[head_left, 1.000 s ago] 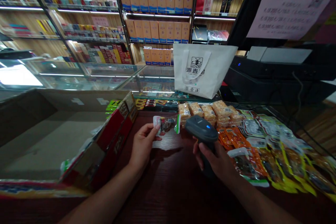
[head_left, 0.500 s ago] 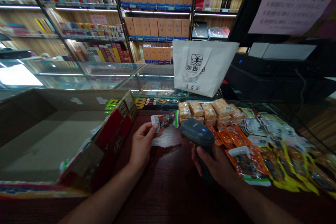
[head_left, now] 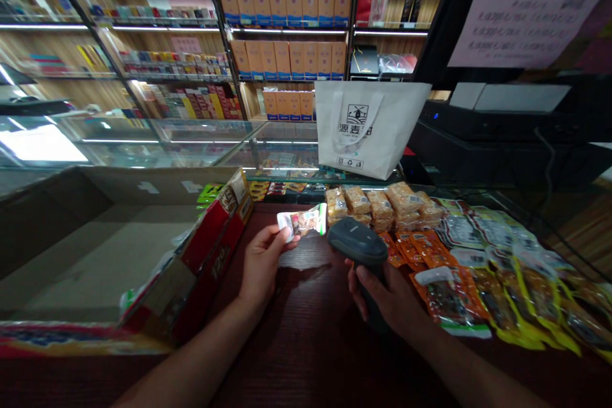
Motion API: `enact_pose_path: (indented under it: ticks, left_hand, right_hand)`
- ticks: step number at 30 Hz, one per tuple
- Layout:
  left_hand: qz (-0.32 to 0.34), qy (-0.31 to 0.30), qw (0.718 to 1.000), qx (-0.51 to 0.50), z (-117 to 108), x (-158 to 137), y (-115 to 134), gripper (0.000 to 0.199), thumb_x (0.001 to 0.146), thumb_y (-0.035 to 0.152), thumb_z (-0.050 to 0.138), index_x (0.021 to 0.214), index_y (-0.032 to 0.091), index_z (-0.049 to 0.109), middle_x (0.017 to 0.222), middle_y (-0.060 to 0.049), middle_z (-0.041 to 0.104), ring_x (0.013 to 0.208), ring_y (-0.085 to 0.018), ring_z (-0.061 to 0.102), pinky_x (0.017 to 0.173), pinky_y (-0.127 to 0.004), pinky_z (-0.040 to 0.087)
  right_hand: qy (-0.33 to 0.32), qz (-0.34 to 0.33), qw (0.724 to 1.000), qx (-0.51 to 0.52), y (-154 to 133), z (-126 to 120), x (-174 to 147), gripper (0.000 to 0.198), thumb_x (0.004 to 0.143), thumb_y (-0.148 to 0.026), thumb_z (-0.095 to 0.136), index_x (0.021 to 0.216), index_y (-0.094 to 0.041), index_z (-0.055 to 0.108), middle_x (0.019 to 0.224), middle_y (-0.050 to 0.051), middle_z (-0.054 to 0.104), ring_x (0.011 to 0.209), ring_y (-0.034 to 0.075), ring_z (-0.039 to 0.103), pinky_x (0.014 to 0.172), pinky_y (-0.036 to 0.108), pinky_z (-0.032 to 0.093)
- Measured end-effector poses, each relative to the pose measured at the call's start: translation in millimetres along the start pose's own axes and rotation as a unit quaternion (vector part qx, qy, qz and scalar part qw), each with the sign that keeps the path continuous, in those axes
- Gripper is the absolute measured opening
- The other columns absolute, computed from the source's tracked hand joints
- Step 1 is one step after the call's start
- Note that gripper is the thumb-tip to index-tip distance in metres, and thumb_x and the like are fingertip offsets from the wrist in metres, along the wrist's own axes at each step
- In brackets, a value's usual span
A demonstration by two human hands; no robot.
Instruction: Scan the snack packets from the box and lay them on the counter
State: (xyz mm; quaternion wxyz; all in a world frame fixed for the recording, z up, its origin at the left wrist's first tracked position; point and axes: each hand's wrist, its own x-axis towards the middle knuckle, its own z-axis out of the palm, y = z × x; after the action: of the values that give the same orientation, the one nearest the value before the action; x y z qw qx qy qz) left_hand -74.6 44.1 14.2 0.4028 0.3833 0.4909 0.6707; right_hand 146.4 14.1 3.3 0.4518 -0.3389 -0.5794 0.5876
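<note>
Pinched by its left end, a small clear snack packet point(head_left: 306, 222) with a green edge is held up in my left hand point(head_left: 262, 258), above the dark wooden counter point(head_left: 306, 344). Bright light falls on the packet. My right hand point(head_left: 382, 290) grips the handle of a dark grey barcode scanner point(head_left: 358, 245), whose head points left toward the packet, a small gap apart. Beyond the scanner are stacked blocks of wrapped puffed snack point(head_left: 382, 204). Beside it lie orange packets point(head_left: 423, 248) and a similar clear packet with a green edge point(head_left: 449, 299).
A large open cardboard box point(head_left: 205, 255) stands at the left. A white paper bag point(head_left: 373, 127) sits at the back on a glass display case point(head_left: 282, 146). Yellow-edged packets point(head_left: 521, 299) lie at the right, below a dark machine point(head_left: 507, 134). Stocked shelves line the wall.
The packet in my left hand has gone from dark to brightly lit. The scanner's blue light no longer shows. Both hands stay nearly where they were; the view has tilted up slightly.
</note>
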Motion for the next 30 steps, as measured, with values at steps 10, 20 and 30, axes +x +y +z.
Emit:
enact_pose_path:
  ticks: [10, 20, 30]
  left_hand:
    - [0.028, 0.009, 0.999, 0.016, -4.1, 4.0, -4.8, 0.027, 0.072, 0.039, 0.081, 0.084, 0.016, 0.075, 0.083, -0.003, 0.075, 0.078, -0.019, 0.072, 0.075, -0.028, 0.055]
    - [0.180, 0.089, 0.974, 0.109, -24.6, -27.2, 55.2, 0.020, 0.080, 0.038, 0.075, 0.090, 0.021, 0.075, 0.089, -0.003, 0.077, 0.082, -0.020, 0.071, 0.078, -0.029, 0.056]
    - [0.073, 0.177, 0.946, 0.260, -147.8, 7.0, 180.7, 0.028, 0.069, 0.034, 0.084, 0.077, 0.013, 0.068, 0.066, -0.001, 0.073, 0.060, -0.014, 0.069, 0.063, -0.025, 0.058]
  right_hand:
    - [-0.004, -0.013, 1.000, -0.010, 3.2, -1.5, 2.0, 0.048, 0.092, -0.064, 0.059, 0.081, -0.018, 0.057, 0.065, -0.002, 0.060, 0.038, 0.006, 0.048, 0.038, 0.019, 0.038]
    - [-0.003, -0.018, 1.000, -0.024, 8.2, 0.6, -4.7, 0.047, 0.093, -0.064, 0.057, 0.078, -0.019, 0.057, 0.056, -0.004, 0.056, 0.039, 0.010, 0.048, 0.040, 0.022, 0.041]
    - [-0.033, -0.009, 0.999, -0.023, 8.0, 0.0, -6.0, 0.051, 0.091, -0.068, 0.057, 0.078, -0.018, 0.058, 0.045, -0.006, 0.052, 0.038, 0.011, 0.046, 0.043, 0.024, 0.039]
